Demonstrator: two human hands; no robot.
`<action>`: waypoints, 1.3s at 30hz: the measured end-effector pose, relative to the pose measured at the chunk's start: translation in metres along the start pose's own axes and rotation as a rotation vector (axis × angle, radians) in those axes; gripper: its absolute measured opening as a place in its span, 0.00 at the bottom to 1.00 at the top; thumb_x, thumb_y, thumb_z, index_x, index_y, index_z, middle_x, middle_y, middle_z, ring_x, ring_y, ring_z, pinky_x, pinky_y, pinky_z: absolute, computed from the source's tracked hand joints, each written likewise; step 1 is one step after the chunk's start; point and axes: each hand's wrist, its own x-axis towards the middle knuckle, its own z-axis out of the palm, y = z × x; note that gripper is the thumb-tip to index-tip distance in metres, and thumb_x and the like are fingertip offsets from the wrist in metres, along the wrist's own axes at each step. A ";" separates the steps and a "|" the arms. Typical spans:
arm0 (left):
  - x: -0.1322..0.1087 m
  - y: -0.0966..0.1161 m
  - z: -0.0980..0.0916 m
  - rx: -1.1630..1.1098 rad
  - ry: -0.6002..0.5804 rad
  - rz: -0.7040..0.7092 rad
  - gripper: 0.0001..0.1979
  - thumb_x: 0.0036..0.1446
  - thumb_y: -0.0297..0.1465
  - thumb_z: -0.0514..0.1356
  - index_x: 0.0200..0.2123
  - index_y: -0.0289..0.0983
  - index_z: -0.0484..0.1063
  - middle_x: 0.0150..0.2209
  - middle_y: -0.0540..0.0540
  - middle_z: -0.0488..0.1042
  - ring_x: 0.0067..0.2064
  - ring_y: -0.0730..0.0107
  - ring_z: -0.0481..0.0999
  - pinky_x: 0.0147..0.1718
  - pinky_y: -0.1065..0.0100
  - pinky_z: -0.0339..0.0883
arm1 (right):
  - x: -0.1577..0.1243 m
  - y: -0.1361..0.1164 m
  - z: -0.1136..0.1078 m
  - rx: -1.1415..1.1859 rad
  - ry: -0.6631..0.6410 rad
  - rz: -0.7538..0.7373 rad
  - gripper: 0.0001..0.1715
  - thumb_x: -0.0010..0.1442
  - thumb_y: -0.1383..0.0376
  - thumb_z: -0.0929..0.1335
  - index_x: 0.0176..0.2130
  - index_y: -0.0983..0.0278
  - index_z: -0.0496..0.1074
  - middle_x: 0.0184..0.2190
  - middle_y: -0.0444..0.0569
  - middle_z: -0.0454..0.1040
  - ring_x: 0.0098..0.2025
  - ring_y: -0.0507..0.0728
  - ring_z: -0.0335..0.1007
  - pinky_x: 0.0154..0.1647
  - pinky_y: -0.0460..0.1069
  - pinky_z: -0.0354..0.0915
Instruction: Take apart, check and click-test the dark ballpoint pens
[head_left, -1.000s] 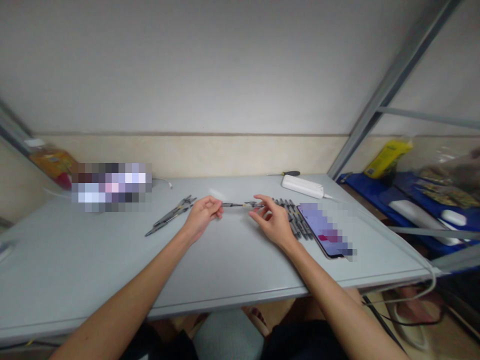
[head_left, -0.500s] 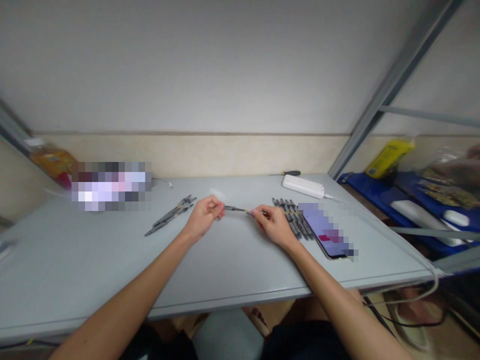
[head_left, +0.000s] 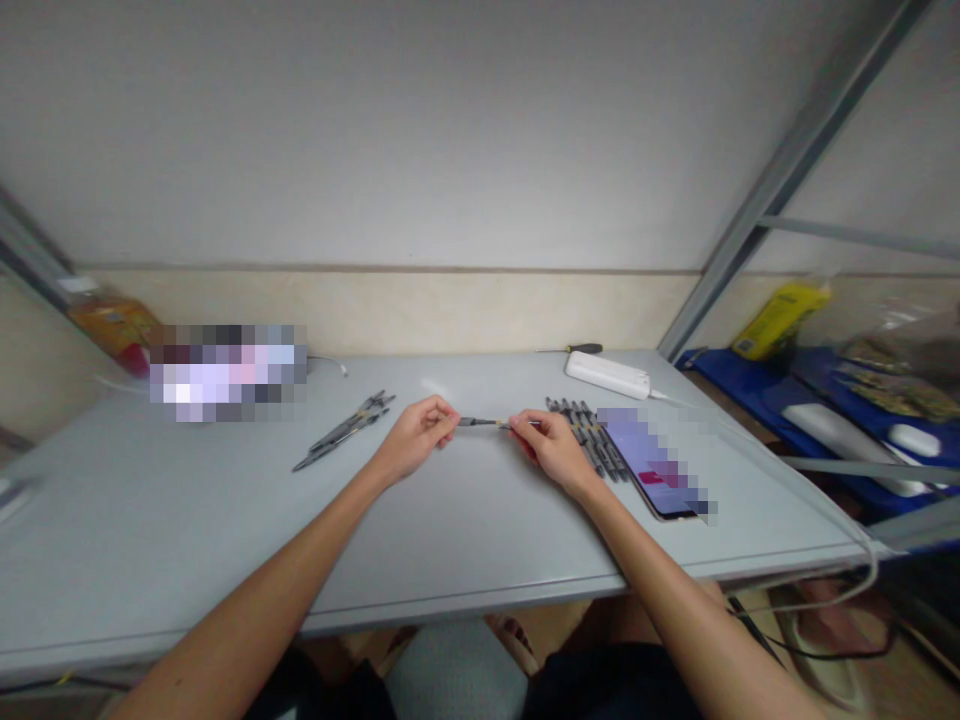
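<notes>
A dark grey pen [head_left: 484, 424] is held level above the middle of the grey table [head_left: 420, 550]. My left hand [head_left: 424, 432] pinches its left end between thumb and fingers. At the other end, my right hand [head_left: 546, 445] has its fingers closed on the pen, partly hiding it. To the left lies a loose pile of similar pens [head_left: 345, 432]. Several more pens [head_left: 600, 450] lie side by side just right of my right hand, next to a phone [head_left: 652, 465].
A white power strip [head_left: 607, 375] and a screwdriver [head_left: 585, 349] lie at the back right. At the back left are a bottle [head_left: 112, 325] and a blurred-out bright object [head_left: 225, 375]. A blue shelf [head_left: 712, 375] stands beyond the metal post.
Both hands, with the pen between them, have shifted slightly to the right in view. The pen is now closer to level. The piles look the same.
</notes>
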 end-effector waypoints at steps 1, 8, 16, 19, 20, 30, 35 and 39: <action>0.000 0.000 0.000 0.057 -0.021 0.013 0.13 0.53 0.40 0.57 0.30 0.35 0.67 0.21 0.53 0.67 0.23 0.76 0.65 0.25 0.72 0.57 | 0.000 0.000 0.000 -0.065 0.013 -0.034 0.20 0.56 0.53 0.63 0.22 0.65 0.67 0.11 0.38 0.56 0.15 0.48 0.49 0.18 0.45 0.47; 0.000 0.000 0.003 0.510 0.076 0.053 0.20 0.59 0.39 0.45 0.24 0.35 0.68 0.21 0.50 0.68 0.25 0.71 0.65 0.27 0.69 0.54 | -0.004 0.007 0.004 -0.576 0.116 -0.373 0.17 0.55 0.56 0.66 0.40 0.66 0.70 0.25 0.46 0.70 0.27 0.53 0.64 0.30 0.47 0.59; -0.003 0.004 0.003 0.782 0.093 0.178 0.22 0.63 0.36 0.39 0.23 0.37 0.64 0.24 0.46 0.70 0.30 0.67 0.68 0.33 0.66 0.59 | -0.008 0.006 0.006 -0.933 0.116 -0.596 0.15 0.63 0.59 0.60 0.36 0.65 0.71 0.28 0.51 0.72 0.33 0.57 0.64 0.32 0.48 0.58; -0.006 0.011 0.003 1.028 0.095 0.284 0.22 0.63 0.34 0.40 0.24 0.35 0.67 0.27 0.43 0.72 0.34 0.64 0.68 0.38 0.64 0.59 | -0.010 0.006 0.007 -0.898 0.076 -0.589 0.16 0.64 0.59 0.59 0.35 0.65 0.71 0.26 0.50 0.72 0.31 0.55 0.64 0.31 0.48 0.57; -0.007 0.013 0.003 1.094 0.095 0.295 0.22 0.63 0.33 0.41 0.24 0.35 0.69 0.27 0.42 0.73 0.34 0.64 0.69 0.38 0.64 0.59 | -0.010 0.006 0.008 -0.868 0.058 -0.578 0.16 0.64 0.59 0.59 0.35 0.65 0.71 0.26 0.50 0.72 0.30 0.55 0.64 0.31 0.47 0.57; -0.010 0.007 0.008 1.230 0.251 0.269 0.26 0.61 0.34 0.43 0.19 0.33 0.73 0.21 0.39 0.74 0.22 0.67 0.70 0.23 0.68 0.52 | -0.015 -0.005 0.019 -0.492 -0.097 -0.345 0.21 0.62 0.54 0.59 0.25 0.63 0.67 0.16 0.43 0.61 0.20 0.51 0.55 0.25 0.46 0.49; -0.009 0.007 0.009 1.161 0.272 0.300 0.25 0.60 0.32 0.44 0.16 0.33 0.72 0.19 0.38 0.72 0.21 0.67 0.68 0.23 0.67 0.51 | -0.014 -0.009 0.022 -0.414 -0.118 -0.288 0.24 0.62 0.55 0.58 0.20 0.63 0.61 0.14 0.40 0.53 0.18 0.49 0.49 0.24 0.46 0.45; -0.009 0.006 0.007 1.172 0.277 0.359 0.23 0.58 0.31 0.45 0.15 0.33 0.70 0.18 0.39 0.71 0.21 0.67 0.67 0.24 0.66 0.53 | -0.011 -0.010 0.020 -0.277 -0.181 -0.184 0.25 0.61 0.53 0.58 0.18 0.64 0.59 0.15 0.39 0.52 0.19 0.48 0.48 0.22 0.45 0.45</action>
